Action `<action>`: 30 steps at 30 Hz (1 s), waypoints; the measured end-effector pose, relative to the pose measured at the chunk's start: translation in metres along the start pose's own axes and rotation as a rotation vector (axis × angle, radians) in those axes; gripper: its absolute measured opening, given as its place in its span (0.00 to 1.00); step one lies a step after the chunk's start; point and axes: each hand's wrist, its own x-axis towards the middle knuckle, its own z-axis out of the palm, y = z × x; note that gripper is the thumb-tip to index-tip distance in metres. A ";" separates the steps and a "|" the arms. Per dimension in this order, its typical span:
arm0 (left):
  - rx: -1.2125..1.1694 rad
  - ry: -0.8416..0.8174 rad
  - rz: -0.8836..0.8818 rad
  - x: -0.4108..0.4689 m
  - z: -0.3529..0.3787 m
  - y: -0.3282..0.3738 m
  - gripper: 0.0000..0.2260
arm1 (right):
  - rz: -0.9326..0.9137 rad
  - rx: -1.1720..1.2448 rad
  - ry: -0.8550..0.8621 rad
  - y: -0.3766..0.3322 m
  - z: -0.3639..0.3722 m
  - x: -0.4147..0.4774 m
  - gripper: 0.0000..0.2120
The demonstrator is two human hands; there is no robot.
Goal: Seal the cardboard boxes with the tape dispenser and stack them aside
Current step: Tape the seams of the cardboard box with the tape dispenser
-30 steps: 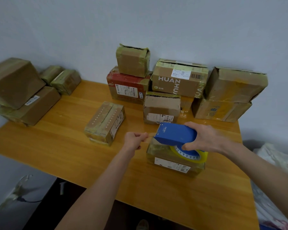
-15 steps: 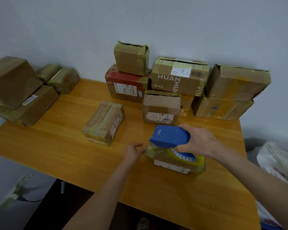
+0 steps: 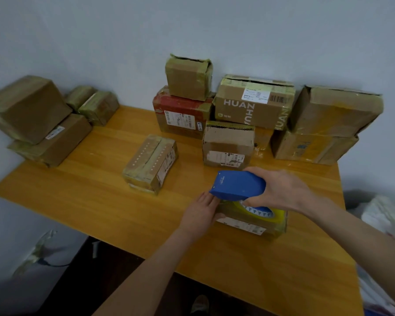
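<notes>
Presently, a small brown cardboard box with a white label on its near side (image 3: pixel 244 226) is seen lying flat towards the front of the orange wooden table (image 3: pixel 96 201), just before a taller open-topped carton (image 3: pixel 228 144). A blue plastic tape dispenser carrying a yellow roll (image 3: pixel 237 185) is held just above the box's top. It is gripped at its rear by the right hand (image 3: pixel 281 190), whose fingers are curled round the housing. The left hand (image 3: pixel 201 213) is laid against the box's left end with fairly straight fingers and nothing is grasped in it; its fingertips are hidden under the dispenser's nose.

The box is judged light, so it may be shifted by the pull of the tape and is best steadied by a flat press at its end. Its skin looks glossy with older tape and probably slippery, and its worn walls may give under pressure. For stacking, it would best be taken by two opposite sides. The dispenser appears rigid and is best held by the housing.
</notes>
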 end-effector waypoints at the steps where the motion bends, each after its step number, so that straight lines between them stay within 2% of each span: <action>1: 0.003 -0.004 0.002 0.001 0.001 0.000 0.28 | 0.003 0.000 -0.012 0.000 -0.002 -0.001 0.39; 9: 0.073 -0.112 -0.025 0.008 -0.005 0.002 0.30 | 0.093 -0.027 -0.090 0.049 -0.025 -0.033 0.35; 14: 0.130 0.049 -0.155 0.018 -0.002 0.029 0.24 | 0.081 -0.048 -0.068 0.039 -0.011 -0.028 0.34; 18: 0.148 -0.002 -0.028 0.022 0.011 0.040 0.23 | 0.090 -0.071 -0.057 0.039 -0.009 -0.028 0.33; 26: 0.246 -0.100 -0.018 0.029 0.004 0.024 0.22 | 0.086 -0.052 -0.013 0.033 -0.009 -0.021 0.36; 30: 0.177 -0.087 0.020 0.021 0.007 0.036 0.24 | 0.097 -0.056 -0.032 0.037 -0.008 -0.024 0.36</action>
